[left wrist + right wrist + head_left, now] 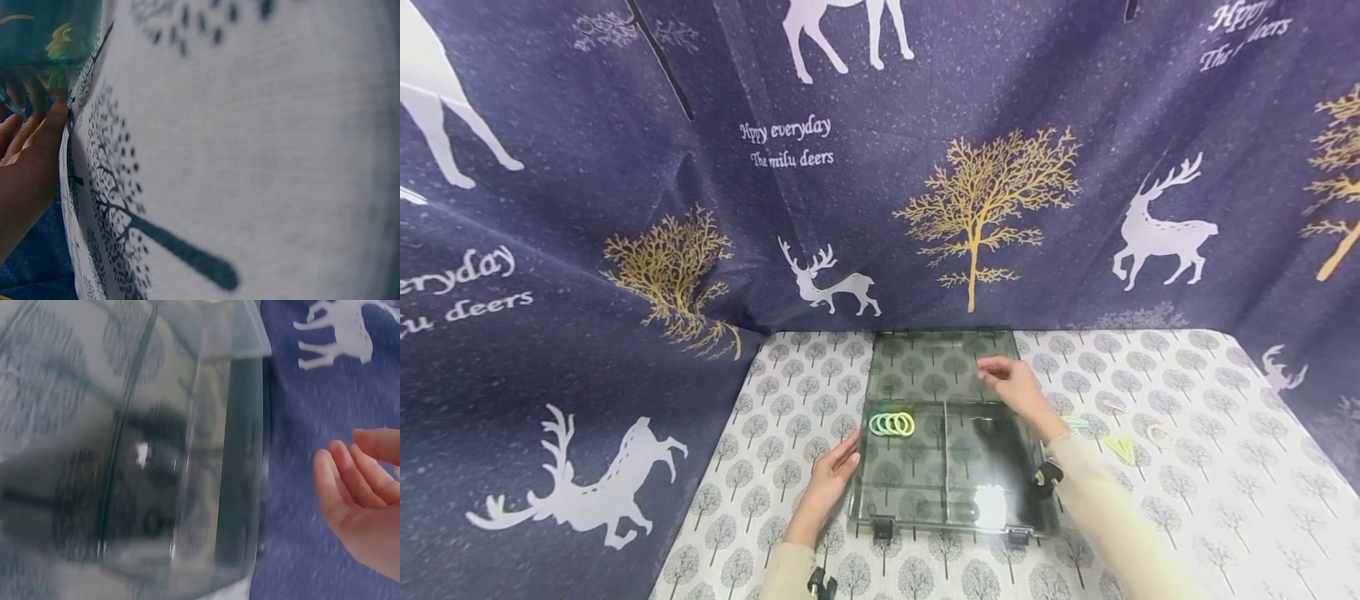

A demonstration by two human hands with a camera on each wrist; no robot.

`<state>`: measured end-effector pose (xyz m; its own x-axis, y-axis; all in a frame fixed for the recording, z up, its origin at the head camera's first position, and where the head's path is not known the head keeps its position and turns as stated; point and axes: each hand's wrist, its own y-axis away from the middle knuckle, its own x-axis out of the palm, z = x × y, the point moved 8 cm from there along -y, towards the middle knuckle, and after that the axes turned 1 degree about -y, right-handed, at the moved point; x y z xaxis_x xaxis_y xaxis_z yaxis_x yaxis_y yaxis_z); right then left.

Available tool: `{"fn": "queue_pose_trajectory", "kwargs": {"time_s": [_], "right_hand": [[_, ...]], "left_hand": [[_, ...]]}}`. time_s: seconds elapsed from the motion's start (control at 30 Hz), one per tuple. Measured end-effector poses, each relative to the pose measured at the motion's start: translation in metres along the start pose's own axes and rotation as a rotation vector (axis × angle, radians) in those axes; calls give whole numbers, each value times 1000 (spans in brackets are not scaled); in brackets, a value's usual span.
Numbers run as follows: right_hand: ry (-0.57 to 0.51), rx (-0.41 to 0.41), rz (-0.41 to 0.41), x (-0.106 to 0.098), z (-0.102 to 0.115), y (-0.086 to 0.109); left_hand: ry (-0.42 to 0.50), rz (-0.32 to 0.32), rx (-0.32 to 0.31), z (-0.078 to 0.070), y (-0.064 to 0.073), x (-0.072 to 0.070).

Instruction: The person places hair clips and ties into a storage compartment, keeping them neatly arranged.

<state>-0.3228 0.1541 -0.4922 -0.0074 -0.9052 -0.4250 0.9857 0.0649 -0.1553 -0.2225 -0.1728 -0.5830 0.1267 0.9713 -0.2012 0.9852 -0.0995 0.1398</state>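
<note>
A clear dark-tinted plastic box lies on the table with its lid folded back. Several green-to-yellow rings overlap in a row in its upper left compartment. My left hand rests its fingers against the box's left wall; in the left wrist view that hand touches the tinted plastic. Above the right part of the lid hovers my right hand. Seen from the right wrist, this hand has loosely bent fingers and nothing between them.
Right of the box, on the tree-print tablecloth, lie small green strips, a yellow folded piece, a purple piece and a cream ring. A dark blue deer-print curtain hangs behind the table.
</note>
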Motion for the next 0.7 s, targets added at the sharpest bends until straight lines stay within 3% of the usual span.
{"fn": "queue_pose_trajectory", "kwargs": {"time_s": [0.2, 0.3, 0.57, 0.7], "right_hand": [[-16, 20, -48, -38, -17, 11], [-44, 21, -87, -57, -26, 19], [-48, 62, -157, -103, -51, 42], [-70, 71, -191, -125, -68, 54]], "left_hand": [[26, 26, -5, -25, 11, 2], [25, 25, -8, -30, 14, 2], [37, 14, 11, -4, 2, -1], [25, 4, 12, 0, 1, 0]]}}
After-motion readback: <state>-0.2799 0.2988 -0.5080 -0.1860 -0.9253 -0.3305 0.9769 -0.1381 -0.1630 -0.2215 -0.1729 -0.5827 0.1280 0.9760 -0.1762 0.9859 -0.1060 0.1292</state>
